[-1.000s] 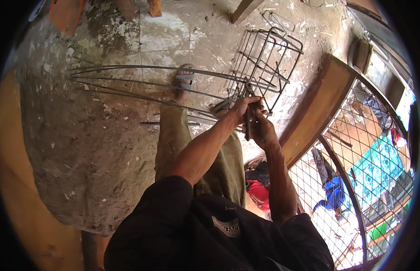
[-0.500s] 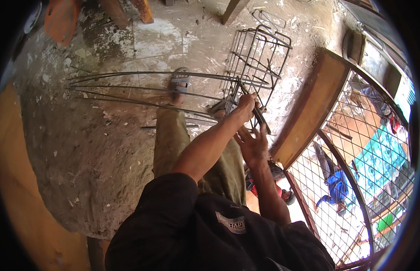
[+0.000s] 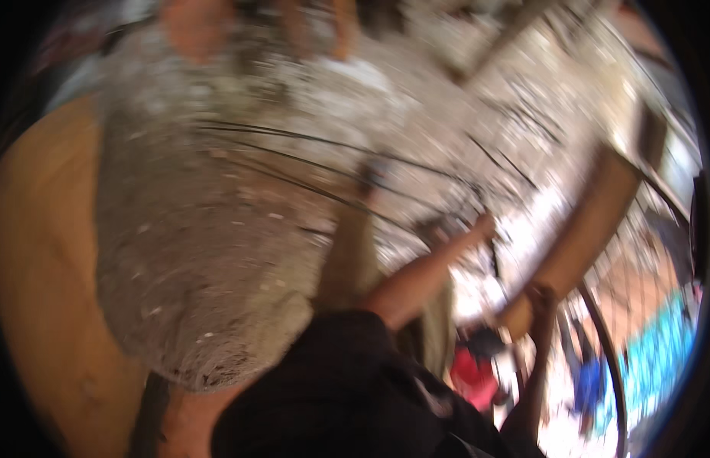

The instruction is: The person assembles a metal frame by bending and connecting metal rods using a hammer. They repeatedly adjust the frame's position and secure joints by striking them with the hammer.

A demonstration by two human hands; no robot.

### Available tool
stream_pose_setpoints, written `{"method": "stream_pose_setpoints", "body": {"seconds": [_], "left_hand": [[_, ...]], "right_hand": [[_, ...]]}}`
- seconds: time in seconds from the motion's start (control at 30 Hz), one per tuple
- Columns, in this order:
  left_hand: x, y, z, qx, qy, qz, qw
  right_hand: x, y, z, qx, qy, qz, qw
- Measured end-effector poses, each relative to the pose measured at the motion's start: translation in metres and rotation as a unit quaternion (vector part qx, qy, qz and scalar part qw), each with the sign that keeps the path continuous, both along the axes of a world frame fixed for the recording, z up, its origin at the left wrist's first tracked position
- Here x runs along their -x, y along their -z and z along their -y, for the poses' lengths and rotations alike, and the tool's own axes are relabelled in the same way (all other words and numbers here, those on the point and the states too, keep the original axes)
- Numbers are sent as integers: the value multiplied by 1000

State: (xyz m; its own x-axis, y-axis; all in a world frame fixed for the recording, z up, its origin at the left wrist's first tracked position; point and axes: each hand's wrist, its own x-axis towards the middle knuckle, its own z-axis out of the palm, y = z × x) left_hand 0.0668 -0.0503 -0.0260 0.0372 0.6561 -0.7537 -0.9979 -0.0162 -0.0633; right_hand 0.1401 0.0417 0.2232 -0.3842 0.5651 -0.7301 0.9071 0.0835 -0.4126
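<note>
The picture is smeared by motion. My left hand point(image 3: 483, 227) is closed at the right end of the long thin steel rods point(image 3: 294, 136). A dark, slender metal tool point(image 3: 495, 263) hangs below its fingers; its exact kind is too blurred to make out. The rods run leftward above the floor, past my sandalled foot point(image 3: 375, 169). My right hand point(image 3: 542, 299) is apart from the left, over the near end of the brown board point(image 3: 588, 217). Its fingers are blurred, so I cannot see whether it touches the board.
A bent-wire cage point(image 3: 527, 118) lies blurred on the dirty floor beyond the rods. To the right, a metal grille point(image 3: 601, 336) adjoins the board, with people in red point(image 3: 473, 378) and blue point(image 3: 589, 385) beyond. An ochre surface point(image 3: 42, 252) curves along the left.
My right hand has left the tool and moved right toward the board, while my left hand stays by the rods. The view has swung, so the scene sits further right and blurred.
</note>
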Motion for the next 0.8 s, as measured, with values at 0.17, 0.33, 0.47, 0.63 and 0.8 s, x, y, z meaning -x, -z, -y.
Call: {"method": "stream_pose_setpoints", "body": {"seconds": [0.17,0.33,0.47,0.63,0.8], "left_hand": [[-35,36,-30,202,126,-60,969],[-8,29,-14,249,256,-192,914],[-8,4,-12,129,80,-141,978],[43,-57,55,-168,-320,198,911],[51,-50,52,-168,-417,316,835]], "right_hand": [[25,41,46,-135,-256,48,956],[90,65,100,98,-54,167,980],[78,73,67,44,-253,129,958],[129,38,77,391,274,55,877],[169,12,76,233,-111,183,949]]}}
